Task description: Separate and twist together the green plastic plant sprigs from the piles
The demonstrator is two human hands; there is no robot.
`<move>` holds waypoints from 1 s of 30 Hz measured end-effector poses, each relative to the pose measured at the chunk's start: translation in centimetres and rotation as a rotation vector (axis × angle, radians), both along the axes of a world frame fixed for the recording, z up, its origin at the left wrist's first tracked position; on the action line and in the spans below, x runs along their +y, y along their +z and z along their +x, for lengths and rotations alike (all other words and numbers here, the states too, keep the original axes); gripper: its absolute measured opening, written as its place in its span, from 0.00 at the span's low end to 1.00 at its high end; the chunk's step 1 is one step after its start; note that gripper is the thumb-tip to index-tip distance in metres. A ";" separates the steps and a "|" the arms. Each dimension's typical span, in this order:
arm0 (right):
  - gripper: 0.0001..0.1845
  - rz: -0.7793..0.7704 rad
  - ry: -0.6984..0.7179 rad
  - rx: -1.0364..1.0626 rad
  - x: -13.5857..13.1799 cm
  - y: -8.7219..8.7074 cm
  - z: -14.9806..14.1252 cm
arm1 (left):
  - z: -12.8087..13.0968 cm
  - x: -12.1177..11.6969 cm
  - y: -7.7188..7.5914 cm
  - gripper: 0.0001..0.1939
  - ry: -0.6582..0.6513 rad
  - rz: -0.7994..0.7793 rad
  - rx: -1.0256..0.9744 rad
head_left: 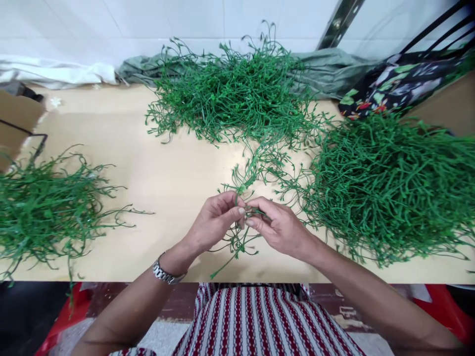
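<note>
Close together over the front middle of the table, my left hand (219,216) and my right hand (279,225) both pinch thin green artificial plant stems (237,242). Thumb and fingers of each hand are pressed together, and the fingertips of the two hands nearly touch. Some stems hang below the hands toward the table edge. Others run up from the fingers and mix with loose stems (260,160) lying just beyond. The exact spot where the fingers grip is partly hidden by the thumbs.
Large piles of green stems lie at the back (230,94), at the right (389,193) and at the left (44,212) of the table (148,158). Cardboard boxes (17,121) flank both sides. Flowered dark cloth (397,86) and grey-green cloth (330,71) lie along the wall.
</note>
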State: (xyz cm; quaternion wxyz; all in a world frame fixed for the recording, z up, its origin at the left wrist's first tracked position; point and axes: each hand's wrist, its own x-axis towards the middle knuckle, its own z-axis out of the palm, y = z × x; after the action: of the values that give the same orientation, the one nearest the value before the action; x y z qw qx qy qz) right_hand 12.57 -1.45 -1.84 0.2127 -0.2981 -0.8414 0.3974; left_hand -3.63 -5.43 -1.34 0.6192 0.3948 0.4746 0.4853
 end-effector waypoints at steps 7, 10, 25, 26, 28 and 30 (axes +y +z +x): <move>0.10 0.360 0.267 -0.158 1.6 0.2 0.7 | -0.3 -0.3 0.2 0.08 -0.191 0.050 0.176; 0.10 0.438 0.354 -0.231 2.3 0.4 0.7 | -0.2 -0.5 0.3 0.09 -0.237 0.045 0.227; 0.12 0.852 0.326 -0.400 2.1 1.4 0.9 | 0.6 -0.8 0.3 0.08 -0.144 0.035 0.234; 0.13 0.833 0.344 -0.443 2.3 1.6 1.3 | 0.3 -1.0 0.6 0.08 -0.178 0.036 0.228; 0.13 0.795 0.352 -0.517 2.9 2.1 2.4 | -0.4 -1.5 1.3 0.09 -0.266 0.039 0.202; 0.13 0.790 0.292 -0.533 3.7 2.7 3.5 | -1.2 -1.8 1.7 0.09 -0.287 0.020 0.189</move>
State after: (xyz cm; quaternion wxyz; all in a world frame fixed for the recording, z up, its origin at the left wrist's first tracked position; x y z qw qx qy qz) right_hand 16.03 2.20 0.89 0.0289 -0.1649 -0.9858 -0.0160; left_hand -4.78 -7.19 0.40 0.6310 0.5084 0.4645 0.3572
